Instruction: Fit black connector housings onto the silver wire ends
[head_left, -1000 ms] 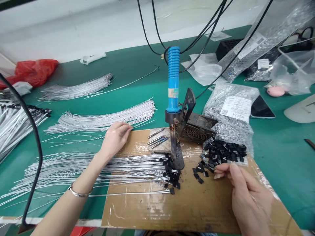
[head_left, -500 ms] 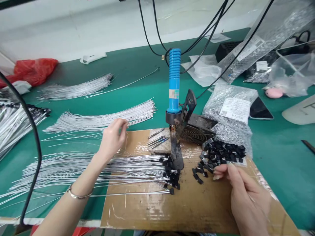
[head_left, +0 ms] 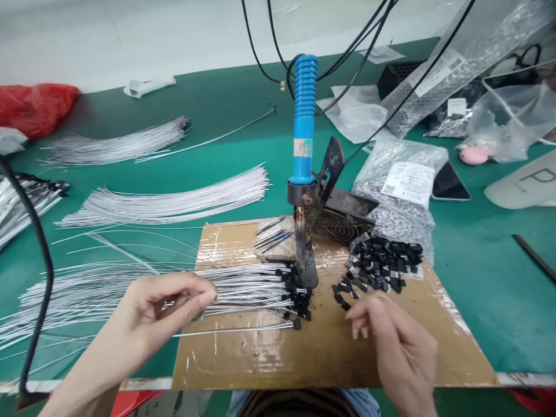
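Observation:
My left hand (head_left: 160,313) is closed in a pinch above the row of white wires, thumb against forefinger. A blurred white wire (head_left: 124,252) slants from the upper left into this hand. Beneath it, wires with black connectors (head_left: 297,292) on their right ends lie side by side on the cardboard. My right hand (head_left: 393,341) has its fingers curled together just below a heap of loose black connectors (head_left: 384,260); anything between its fingertips is hidden. Between the hands stands a soldering iron (head_left: 305,121) with a blue handle, clamped tip down.
Two bundles of white wires (head_left: 174,200) lie on the green mat at the back left. Behind the connectors are a small black fan (head_left: 350,217) and a labelled plastic bag (head_left: 399,185). Metal rods (head_left: 271,238) rest beside the iron. A black cable (head_left: 43,289) crosses the left side.
My left hand has come from the loose wire bundle toward me, with a wire trailing from it. My right hand has drawn slightly left and away from the connector heap. The view has shifted a little.

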### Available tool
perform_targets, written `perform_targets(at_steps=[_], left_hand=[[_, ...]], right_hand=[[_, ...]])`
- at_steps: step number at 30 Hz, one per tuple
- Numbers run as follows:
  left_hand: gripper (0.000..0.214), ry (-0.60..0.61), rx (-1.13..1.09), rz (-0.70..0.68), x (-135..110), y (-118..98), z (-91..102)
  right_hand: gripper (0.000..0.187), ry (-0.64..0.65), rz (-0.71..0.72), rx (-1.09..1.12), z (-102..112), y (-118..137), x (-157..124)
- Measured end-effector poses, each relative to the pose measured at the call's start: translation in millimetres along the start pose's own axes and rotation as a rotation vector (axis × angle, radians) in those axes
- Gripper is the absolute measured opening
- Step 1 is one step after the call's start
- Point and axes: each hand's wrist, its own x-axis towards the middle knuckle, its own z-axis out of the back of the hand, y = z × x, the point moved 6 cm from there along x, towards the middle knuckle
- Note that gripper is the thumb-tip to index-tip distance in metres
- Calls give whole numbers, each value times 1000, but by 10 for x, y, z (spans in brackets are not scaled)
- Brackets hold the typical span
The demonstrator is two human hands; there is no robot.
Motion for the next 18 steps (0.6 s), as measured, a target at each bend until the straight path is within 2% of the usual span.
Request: perform_targets(at_steps=[3,5,7,11,18], left_hand=[[23,75,-27,32,-27,18,-156],[25,124,-22,20,-33,22,-256],[27,164,-12,12,-42,31,-335],[28,152,16,27,-50,53,-387],[28,218,6,1,-33,16,-471]], right_hand=[[25,283,66,44,-322,165,-62],[14,398,90,76,-478,219,-75],[11,415,77,102,-556,225,-54],[19,372,59,128,-591,212,-6],[24,421,-57,171,-642,147,-12]])
